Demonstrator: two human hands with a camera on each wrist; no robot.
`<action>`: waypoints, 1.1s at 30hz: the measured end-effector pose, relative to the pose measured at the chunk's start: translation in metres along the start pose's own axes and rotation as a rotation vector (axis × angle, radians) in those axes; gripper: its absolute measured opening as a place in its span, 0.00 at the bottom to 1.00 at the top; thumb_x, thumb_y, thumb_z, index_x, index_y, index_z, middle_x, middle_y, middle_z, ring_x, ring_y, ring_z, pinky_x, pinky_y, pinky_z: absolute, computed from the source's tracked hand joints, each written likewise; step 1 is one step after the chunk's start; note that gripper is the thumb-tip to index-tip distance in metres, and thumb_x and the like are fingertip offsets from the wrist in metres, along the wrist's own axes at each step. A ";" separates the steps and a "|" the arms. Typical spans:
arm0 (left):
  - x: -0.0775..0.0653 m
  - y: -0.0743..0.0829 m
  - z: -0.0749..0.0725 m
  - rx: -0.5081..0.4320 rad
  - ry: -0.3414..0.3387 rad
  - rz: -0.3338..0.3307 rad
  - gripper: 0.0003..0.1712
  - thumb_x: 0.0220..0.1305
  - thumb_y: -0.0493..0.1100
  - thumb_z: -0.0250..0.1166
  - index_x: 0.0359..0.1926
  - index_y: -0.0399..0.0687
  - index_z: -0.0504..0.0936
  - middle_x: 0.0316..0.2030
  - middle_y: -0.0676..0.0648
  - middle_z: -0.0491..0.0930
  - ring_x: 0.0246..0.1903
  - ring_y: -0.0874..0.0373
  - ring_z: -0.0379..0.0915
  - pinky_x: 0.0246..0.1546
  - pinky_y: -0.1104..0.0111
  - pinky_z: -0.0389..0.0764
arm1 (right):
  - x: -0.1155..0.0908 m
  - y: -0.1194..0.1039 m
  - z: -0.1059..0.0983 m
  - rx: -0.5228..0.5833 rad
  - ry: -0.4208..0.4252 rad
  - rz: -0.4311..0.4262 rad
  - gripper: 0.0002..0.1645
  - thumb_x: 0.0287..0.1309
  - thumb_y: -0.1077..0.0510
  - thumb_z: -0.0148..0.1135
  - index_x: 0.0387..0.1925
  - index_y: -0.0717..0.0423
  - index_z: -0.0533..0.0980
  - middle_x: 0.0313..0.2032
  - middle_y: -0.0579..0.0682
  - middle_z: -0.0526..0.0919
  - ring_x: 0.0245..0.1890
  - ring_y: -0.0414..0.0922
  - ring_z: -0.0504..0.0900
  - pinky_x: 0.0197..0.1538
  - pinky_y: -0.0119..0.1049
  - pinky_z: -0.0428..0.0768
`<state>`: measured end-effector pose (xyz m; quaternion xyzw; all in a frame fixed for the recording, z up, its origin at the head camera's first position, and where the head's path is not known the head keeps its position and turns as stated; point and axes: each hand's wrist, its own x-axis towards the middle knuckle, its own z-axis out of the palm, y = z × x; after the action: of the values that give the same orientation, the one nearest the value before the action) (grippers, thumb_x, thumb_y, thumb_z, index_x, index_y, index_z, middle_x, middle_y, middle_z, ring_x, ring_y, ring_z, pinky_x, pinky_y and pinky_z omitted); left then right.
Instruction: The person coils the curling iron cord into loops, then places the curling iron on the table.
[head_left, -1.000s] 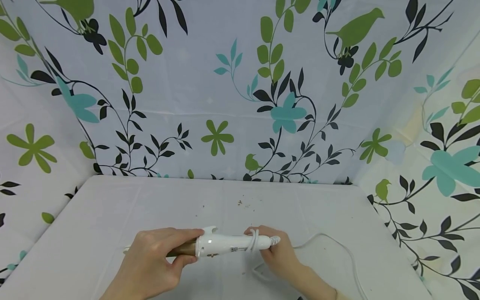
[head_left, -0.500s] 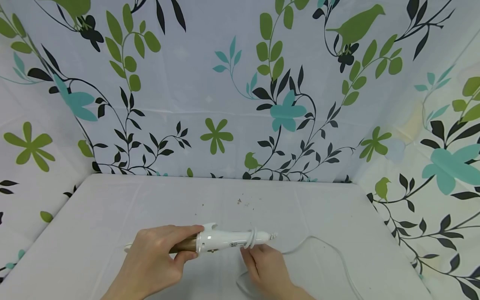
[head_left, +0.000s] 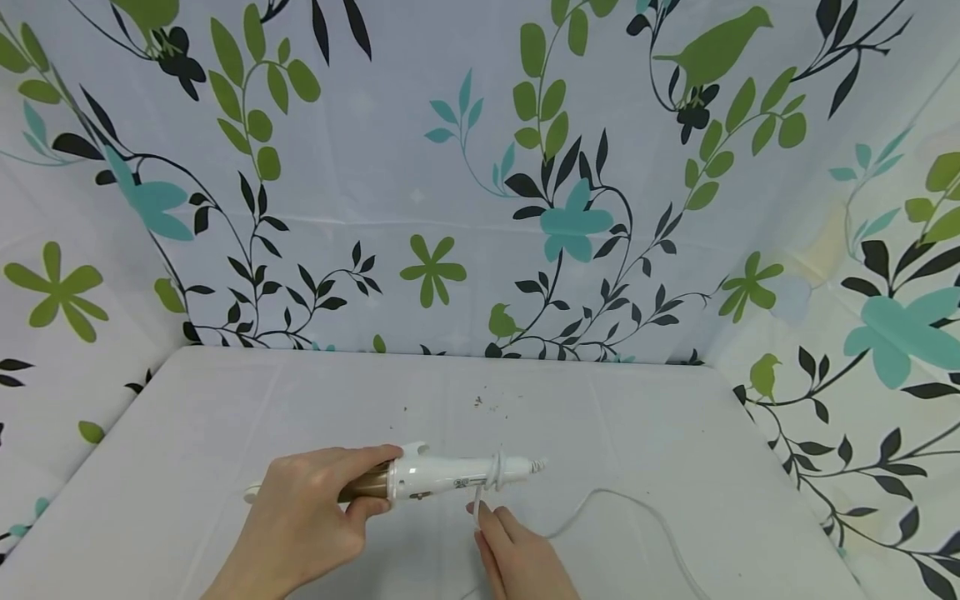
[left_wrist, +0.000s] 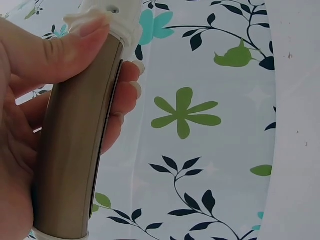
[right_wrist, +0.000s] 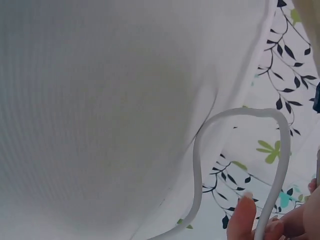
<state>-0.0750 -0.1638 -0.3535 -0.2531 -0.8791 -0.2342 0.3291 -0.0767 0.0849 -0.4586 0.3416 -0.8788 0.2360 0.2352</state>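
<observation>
A curling iron (head_left: 438,477) with a white handle and a bronze barrel lies level above the white table. My left hand (head_left: 311,508) grips it round the barrel, thumb and fingers near where barrel meets handle. In the left wrist view the bronze barrel (left_wrist: 75,145) runs along the palm. A white cord (head_left: 652,507) is looped round the handle near its right end. Just below that loop, my right hand (head_left: 525,554) pinches a length of the cord between thumb and fingers. The right wrist view shows the cord (right_wrist: 284,155) bending in a wide loop from the fingers.
The white table (head_left: 300,400) has some small brown crumbs (head_left: 478,402) towards its back. Cloth (head_left: 360,192) printed with leaves, birds and flowers hangs behind and at both sides. Slack cord trails over the table's right part to the front.
My right hand has moved from the handle's right end to below it, down and left, drawing the cord downward. The left hand keeps its grip and has barely moved.
</observation>
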 end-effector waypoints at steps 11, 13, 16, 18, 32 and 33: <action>-0.001 -0.001 0.003 0.057 0.017 0.016 0.30 0.25 0.32 0.80 0.38 0.56 0.89 0.29 0.60 0.87 0.23 0.71 0.78 0.22 0.76 0.76 | -0.001 -0.012 -0.012 0.003 0.038 -0.022 0.31 0.76 0.47 0.33 0.41 0.61 0.80 0.25 0.38 0.67 0.19 0.24 0.53 0.20 0.11 0.55; -0.001 -0.001 0.004 0.065 0.020 0.017 0.29 0.25 0.33 0.79 0.38 0.56 0.89 0.28 0.60 0.87 0.22 0.71 0.78 0.22 0.76 0.76 | 0.003 -0.014 -0.017 -0.030 0.024 -0.043 0.33 0.76 0.47 0.29 0.40 0.60 0.80 0.25 0.38 0.66 0.19 0.24 0.51 0.20 0.11 0.54; -0.002 -0.001 0.005 0.073 0.022 0.016 0.29 0.24 0.33 0.79 0.37 0.55 0.89 0.28 0.60 0.87 0.22 0.70 0.78 0.21 0.75 0.76 | 0.008 -0.016 -0.025 -0.075 0.023 -0.102 0.33 0.77 0.49 0.28 0.38 0.61 0.80 0.24 0.39 0.65 0.19 0.26 0.50 0.19 0.12 0.52; -0.002 -0.001 0.006 0.078 0.023 0.011 0.29 0.24 0.33 0.79 0.37 0.55 0.89 0.28 0.60 0.87 0.22 0.70 0.78 0.21 0.75 0.75 | 0.012 -0.016 -0.032 -0.095 0.020 -0.166 0.32 0.76 0.52 0.27 0.37 0.61 0.79 0.25 0.40 0.66 0.19 0.27 0.51 0.20 0.12 0.53; -0.004 -0.001 -0.001 0.124 -0.033 -0.027 0.28 0.25 0.31 0.79 0.36 0.55 0.91 0.28 0.60 0.87 0.22 0.71 0.78 0.21 0.78 0.75 | 0.060 -0.006 -0.087 -0.259 -0.091 -0.620 0.29 0.78 0.53 0.28 0.34 0.56 0.76 0.28 0.43 0.66 0.22 0.34 0.51 0.23 0.18 0.52; -0.004 -0.001 -0.001 0.128 -0.036 -0.024 0.28 0.25 0.32 0.79 0.36 0.55 0.91 0.28 0.61 0.87 0.22 0.72 0.77 0.21 0.78 0.75 | 0.063 -0.005 -0.090 -0.272 -0.104 -0.633 0.28 0.78 0.56 0.27 0.34 0.55 0.77 0.29 0.43 0.67 0.22 0.34 0.52 0.24 0.18 0.53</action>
<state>-0.0723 -0.1666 -0.3560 -0.2255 -0.9009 -0.1769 0.3259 -0.0917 0.1024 -0.3512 0.5745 -0.7634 0.0143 0.2948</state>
